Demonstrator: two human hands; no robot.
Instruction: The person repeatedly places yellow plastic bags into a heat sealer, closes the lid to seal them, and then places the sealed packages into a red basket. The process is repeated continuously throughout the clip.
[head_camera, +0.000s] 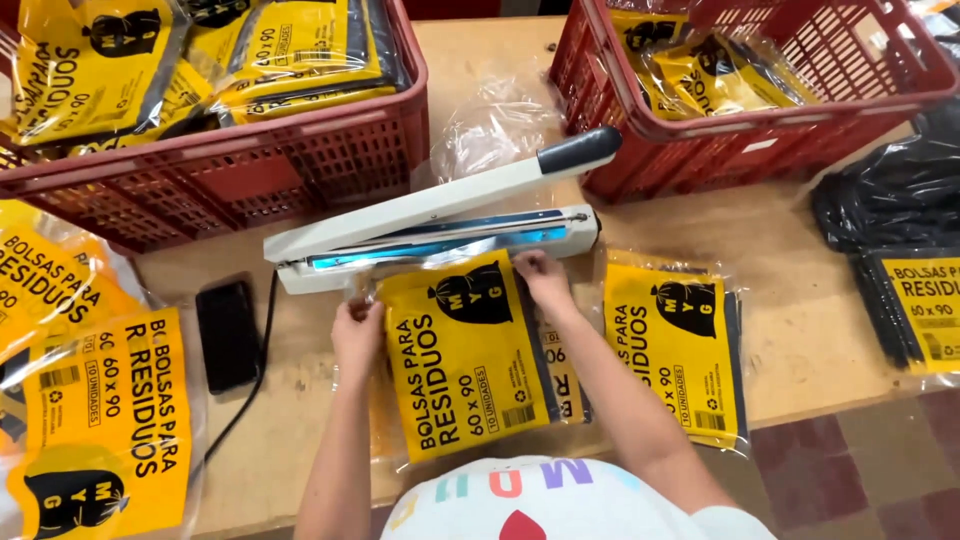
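At the centre of the wooden desk (800, 330) lies a white impulse sealer (440, 235) with its arm raised and its black handle (578, 150) pointing up and to the right. I see my two hands holding a yellow packet of bags in clear film (465, 355), whose top edge rests across the blue sealing bar (440, 246). My left hand (357, 330) is closed in a pinch on the packet's upper left corner, just beside the sealer's hinge end. My right hand (540, 277) is closed with its fingertips pressing the upper right edge of the same packet against the bar. A second packet lies partly under this one, only its edge showing.

Containers: a red plastic crate at upper left (300, 160) is filled nearly to the rim with the same yellow packets, stacked flat and overlapping. A second red crate at upper right (740, 130) holds only a few yellow packets, lying in its left part, with much of its mesh wall bare. Between the two crates lies some loose clear film (495, 120).

To the right of the sealer, one yellow packet (675, 345) lies flat on the desk. Farther right sits a heap of black bags (890, 195), with another yellow-labelled stack (915, 310) below it. At far left more yellow packets (95, 420) overlap at the desk's edge. A black phone (227, 335) lies just left of my left hand, beside the sealer's black cord (250, 400).
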